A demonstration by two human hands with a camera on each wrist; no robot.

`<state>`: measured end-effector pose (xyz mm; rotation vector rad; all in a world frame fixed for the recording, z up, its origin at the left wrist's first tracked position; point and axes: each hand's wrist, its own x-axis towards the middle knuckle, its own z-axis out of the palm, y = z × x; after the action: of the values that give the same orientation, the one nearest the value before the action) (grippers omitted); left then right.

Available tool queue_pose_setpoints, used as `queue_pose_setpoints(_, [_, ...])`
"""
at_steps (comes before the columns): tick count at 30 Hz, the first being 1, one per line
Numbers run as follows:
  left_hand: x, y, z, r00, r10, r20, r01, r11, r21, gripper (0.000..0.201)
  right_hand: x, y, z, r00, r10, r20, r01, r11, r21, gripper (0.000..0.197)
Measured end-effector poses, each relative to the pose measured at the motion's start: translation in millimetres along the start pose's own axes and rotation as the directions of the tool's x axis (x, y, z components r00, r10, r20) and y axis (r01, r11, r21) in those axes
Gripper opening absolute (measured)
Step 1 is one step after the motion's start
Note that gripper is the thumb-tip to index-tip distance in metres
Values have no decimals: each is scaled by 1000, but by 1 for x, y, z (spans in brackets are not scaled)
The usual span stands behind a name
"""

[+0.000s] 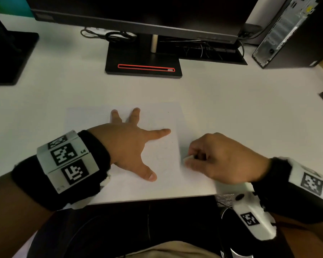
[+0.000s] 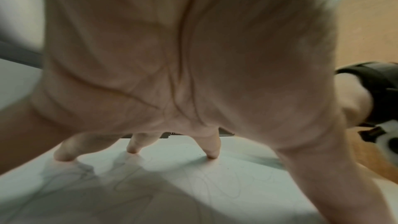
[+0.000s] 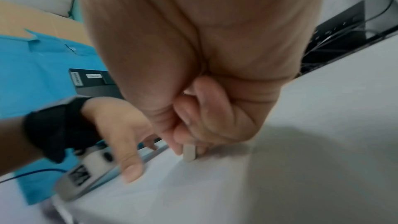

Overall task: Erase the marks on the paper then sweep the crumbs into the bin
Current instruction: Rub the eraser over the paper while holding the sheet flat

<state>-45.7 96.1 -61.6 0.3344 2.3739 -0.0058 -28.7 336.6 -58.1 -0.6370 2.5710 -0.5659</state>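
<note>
A white sheet of paper (image 1: 157, 116) lies on the white desk near its front edge, with faint pencil scribbles (image 2: 215, 183) on it. My left hand (image 1: 131, 144) presses flat on the sheet with spread straight fingers (image 2: 212, 152). My right hand (image 1: 218, 157) sits at the paper's right edge and pinches a small white eraser (image 1: 188, 157) between thumb and fingers. The eraser (image 3: 189, 153) touches the surface by its lower end. No crumbs or bin can be made out.
A monitor stand (image 1: 144, 62) with a red-edged slot sits behind the paper under a dark monitor (image 1: 138, 13). A second stand (image 1: 9, 54) is at the far left, a computer tower (image 1: 291, 32) at the far right, cables (image 1: 117, 35) behind.
</note>
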Motion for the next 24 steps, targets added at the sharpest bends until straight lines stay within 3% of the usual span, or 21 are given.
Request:
queue_pose_setpoints(3, [0,0,0,1000,-2,5,2,1000,0,115,-7,-13,10,994,-52,101,53,999,-8,28])
queue_pose_setpoints(7, [1,0,0,1000,-4,-2,4,1000,7,116,0,-1,3,1000,16,-3,-15,1000,25,31])
queue_pose_setpoints(11, [1,0,1,1000,-5,2,5,1000,-4,115,-5,-15,11,994,-57,94,58,998,-10,28])
queue_pose_setpoints(16, [0,0,0,1000,0,0,0,1000,0,116,5,-3,0,1000,23,12,-23,1000,21,28])
queue_pose_setpoints(20, [1,0,0,1000,3,1,-3,1000,-3,115,0,-14,7,992,-39,120,40,999,-7,27])
queue_pose_setpoints(24, [0,0,0,1000,-1,3,1,1000,-8,115,10,0,-4,1000,26,-9,-26,1000,16,29])
